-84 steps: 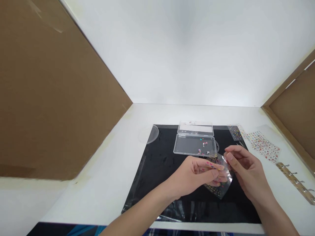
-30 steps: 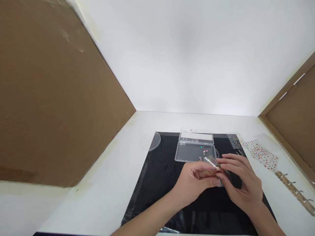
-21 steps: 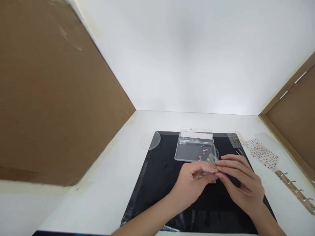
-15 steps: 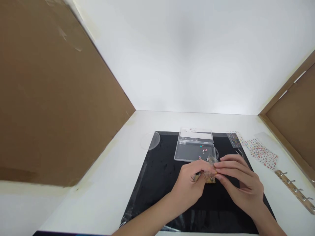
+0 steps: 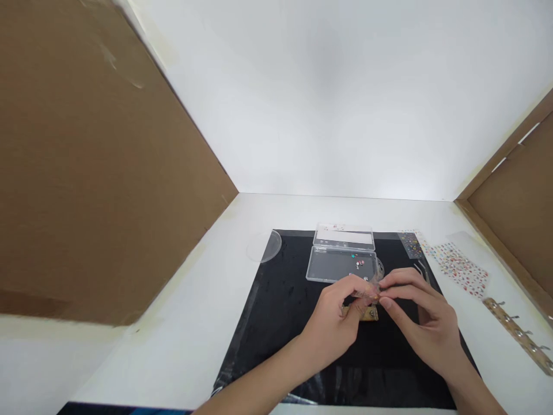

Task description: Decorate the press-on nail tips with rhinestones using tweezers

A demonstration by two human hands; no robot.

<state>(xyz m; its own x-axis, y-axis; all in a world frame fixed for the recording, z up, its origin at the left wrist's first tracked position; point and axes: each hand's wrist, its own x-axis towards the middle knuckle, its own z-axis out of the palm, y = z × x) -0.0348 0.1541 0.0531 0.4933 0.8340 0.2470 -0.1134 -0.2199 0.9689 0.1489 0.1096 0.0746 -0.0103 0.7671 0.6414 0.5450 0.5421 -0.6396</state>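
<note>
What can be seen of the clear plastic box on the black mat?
The clear plastic box stands open, flat on the black mat near its far edge. It is a transparent, shallow rectangle. The lid lies open behind the base and holds a white strip. The base holds tiny coloured decorations, grouped towards its right end. A rounded tab shows at that end. The left hand's fingers overlap the front edge in this view; contact cannot be told.

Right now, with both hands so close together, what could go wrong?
The thin clear sticker sheet pinched between your left hand and right hand might crease or cling to itself. A bump could also scatter the tiny coloured pieces in the open clear plastic box just beyond.
</note>
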